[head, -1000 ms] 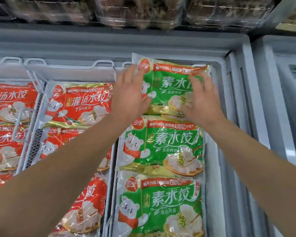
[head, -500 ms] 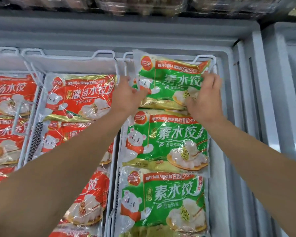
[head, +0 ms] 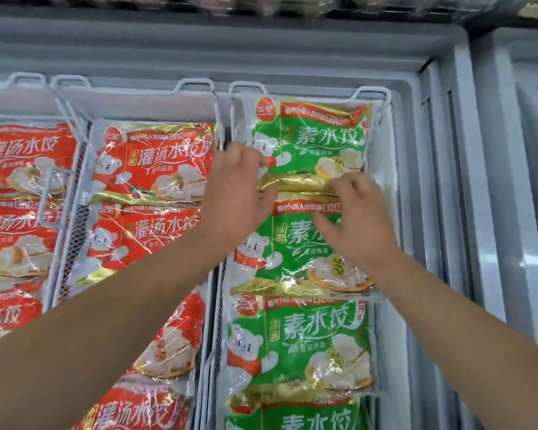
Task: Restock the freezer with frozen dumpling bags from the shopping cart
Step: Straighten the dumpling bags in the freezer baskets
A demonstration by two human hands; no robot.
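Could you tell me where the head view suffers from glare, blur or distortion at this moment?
Head view: glare streaks on the red bags and green bags; both hands, left and right, slightly motion-blurred; top shelf soft; freezer frame bowed by the wide-angle lens.

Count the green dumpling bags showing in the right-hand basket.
4. The top bag lies at the far end under both hands' fingers, the second below it, the third nearer, the fourth cut by the frame's bottom edge. More may lie underneath.

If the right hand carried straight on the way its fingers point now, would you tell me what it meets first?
Probably the top green bag: the right hand points up and slightly left over the second green bag, fingertips at the top bag's lower edge. Depth is unclear, so contact may already exist.
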